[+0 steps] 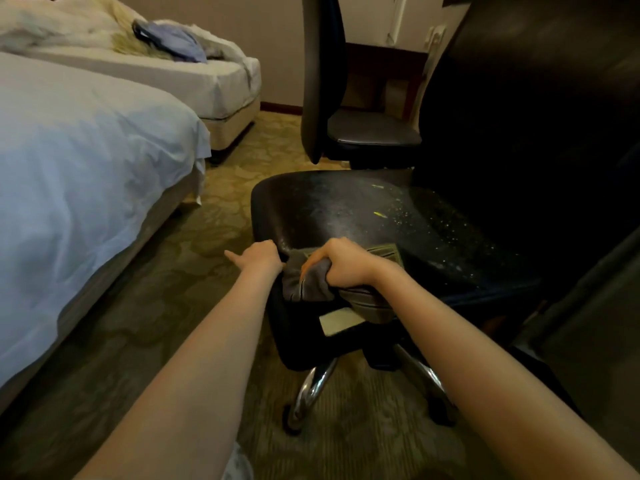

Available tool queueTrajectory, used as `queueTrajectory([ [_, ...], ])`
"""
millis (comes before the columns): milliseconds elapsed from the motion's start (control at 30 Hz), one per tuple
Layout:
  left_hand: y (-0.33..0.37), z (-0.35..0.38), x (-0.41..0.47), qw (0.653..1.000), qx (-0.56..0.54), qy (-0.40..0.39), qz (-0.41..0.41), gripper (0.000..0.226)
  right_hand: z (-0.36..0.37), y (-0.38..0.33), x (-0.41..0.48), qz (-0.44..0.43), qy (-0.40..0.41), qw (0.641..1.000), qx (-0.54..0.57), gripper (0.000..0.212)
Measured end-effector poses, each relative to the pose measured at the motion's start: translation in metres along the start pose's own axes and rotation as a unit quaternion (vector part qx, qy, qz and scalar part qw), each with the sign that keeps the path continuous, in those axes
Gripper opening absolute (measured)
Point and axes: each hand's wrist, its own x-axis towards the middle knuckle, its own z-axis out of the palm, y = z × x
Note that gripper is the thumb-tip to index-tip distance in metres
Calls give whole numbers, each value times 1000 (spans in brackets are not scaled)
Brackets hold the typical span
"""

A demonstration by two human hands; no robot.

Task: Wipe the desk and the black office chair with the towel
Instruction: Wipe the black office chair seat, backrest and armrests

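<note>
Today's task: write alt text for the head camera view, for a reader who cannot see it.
A person's right hand grips a grey towel on the near edge of a black office chair, its seat speckled with pale specks, while the left hand holds the seat's edge. Two beds stand to the left.
</note>
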Motion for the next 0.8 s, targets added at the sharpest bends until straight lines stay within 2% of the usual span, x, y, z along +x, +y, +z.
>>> queueTrajectory([
  [133, 6, -5, -9, 998, 62, 10, -4, 71, -12, -11, -47, -70, -124, 983, 118, 29],
  [200, 11, -8, -14, 995, 94, 35, 14, 73, -22, -8, -68, -59, -131, 978, 150, 24],
  [267, 24, -15, -18, 993, 83, 60, 61, 70, -36, 7, -81, -53, -68, 979, 186, 33],
  [300, 31, -21, -19, 992, 64, 62, 89, 67, -40, 17, -83, -32, -2, 980, 197, 37],
  [333, 41, -26, -21, 991, 45, 59, 115, 65, -42, 27, -83, 13, 83, 977, 197, 40],
  [400, 61, -32, -23, 986, 35, 50, 156, 61, -35, 40, -73, 133, 250, 947, 153, 43],
  [433, 71, -32, -23, 983, 45, 44, 174, 60, -27, 41, -67, 176, 277, 937, 123, 43],
  [567, 98, -12, -4, 970, 126, -2, 209, 66, -1, 37, -45, 228, 132, 964, -23, 51],
  [700, 97, -16, 15, 970, 133, -73, 192, 72, -10, 43, -37, 249, 156, 956, -13, 47],
  [800, 96, -26, 23, 960, 169, -96, 200, 71, -13, 55, -37, 317, 185, 930, -9, 50],
])
